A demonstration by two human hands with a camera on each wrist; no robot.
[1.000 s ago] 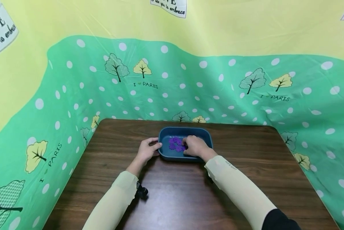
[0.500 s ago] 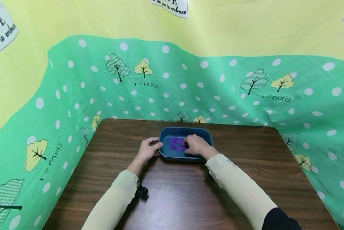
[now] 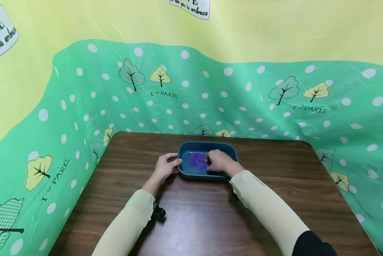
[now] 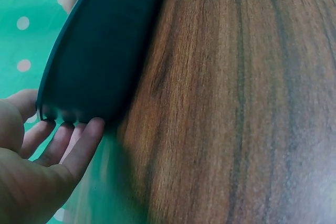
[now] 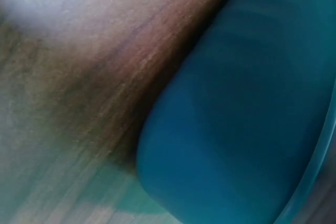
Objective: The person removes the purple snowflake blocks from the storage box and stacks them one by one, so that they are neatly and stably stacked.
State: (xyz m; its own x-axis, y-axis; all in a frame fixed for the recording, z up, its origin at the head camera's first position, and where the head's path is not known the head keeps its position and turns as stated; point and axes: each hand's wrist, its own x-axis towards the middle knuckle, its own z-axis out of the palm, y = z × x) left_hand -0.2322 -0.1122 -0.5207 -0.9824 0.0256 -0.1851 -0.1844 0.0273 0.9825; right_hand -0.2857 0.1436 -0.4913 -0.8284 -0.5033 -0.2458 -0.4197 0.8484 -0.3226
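My left hand (image 3: pixel 165 166) grips the near end of the tray (image 3: pixel 191 175), its fingertips (image 4: pixel 86 145) touching the outside of the end wall just under the rim. My right hand (image 3: pixel 219 161) reaches down inside the same tray, fingers bent toward the floor of it; whether they pinch anything I cannot tell, as the hand covers its own tips. The purple pieces (image 3: pixel 192 162) lie on the tray floor between my two grips, clustered right beside my right fingertips and a little apart from my left hand, across the wall from it. Under both hands is the table (image 3: pixel 194 213), on which the tray sits upright. Pale sleeves (image 3: pixel 265 206) run back from both wrists, and beyond my grip hangs a dotted green cloth (image 3: pixel 185 92).
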